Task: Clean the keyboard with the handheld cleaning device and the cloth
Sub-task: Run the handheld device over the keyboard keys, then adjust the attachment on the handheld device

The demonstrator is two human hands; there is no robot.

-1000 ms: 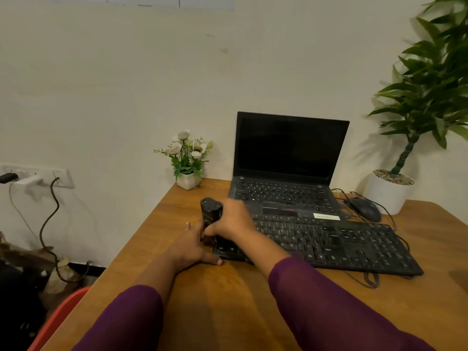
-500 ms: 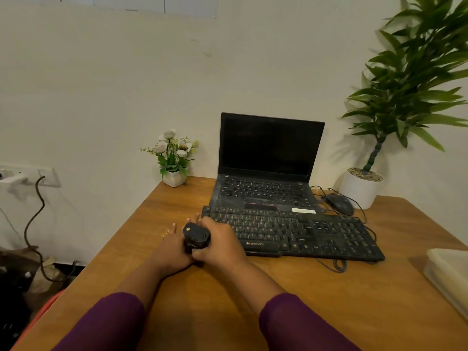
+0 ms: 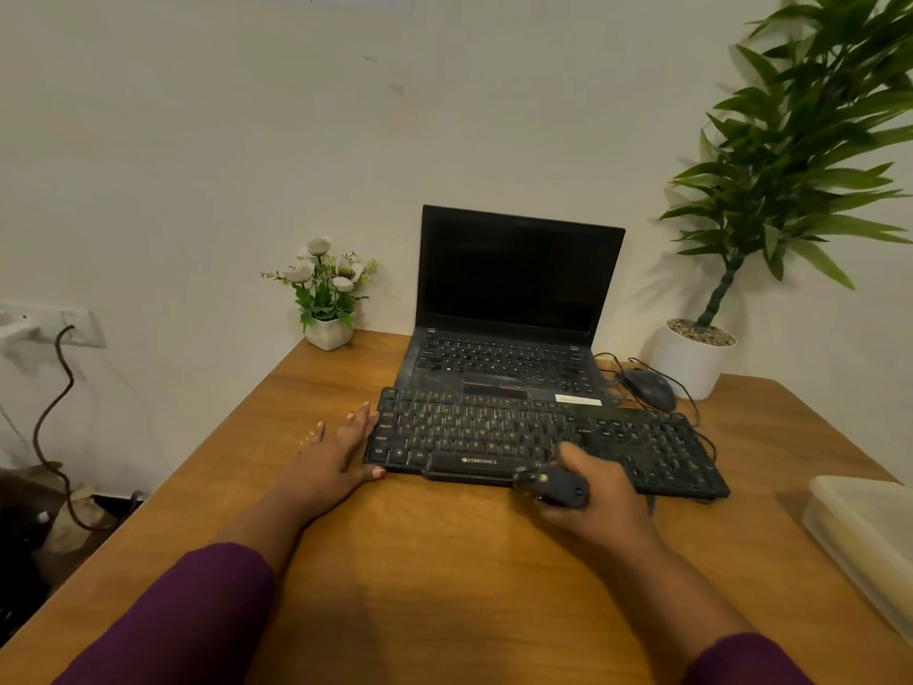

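A dusty black keyboard (image 3: 499, 430) lies across the wooden desk (image 3: 444, 561) in front of an open laptop (image 3: 514, 309). My right hand (image 3: 602, 496) grips the black handheld cleaning device (image 3: 556, 484) at the keyboard's front edge, right of the space bar. The device lies roughly sideways in my grip and looks blurred. My left hand (image 3: 341, 452) rests flat on the desk with straight fingers, touching the keyboard's left end. No cloth is in view.
A small white flower pot (image 3: 326, 299) stands at the back left. A black wired mouse (image 3: 649, 388) and a tall potted plant (image 3: 696, 358) sit at the back right. A pale plastic box (image 3: 869, 536) lies at the right edge. A wall socket with a cable (image 3: 54, 402) is left.
My right hand has carried the device from the keyboard's left end rightwards along the front edge. My left hand has let go of the device and lies flat beside the keyboard.
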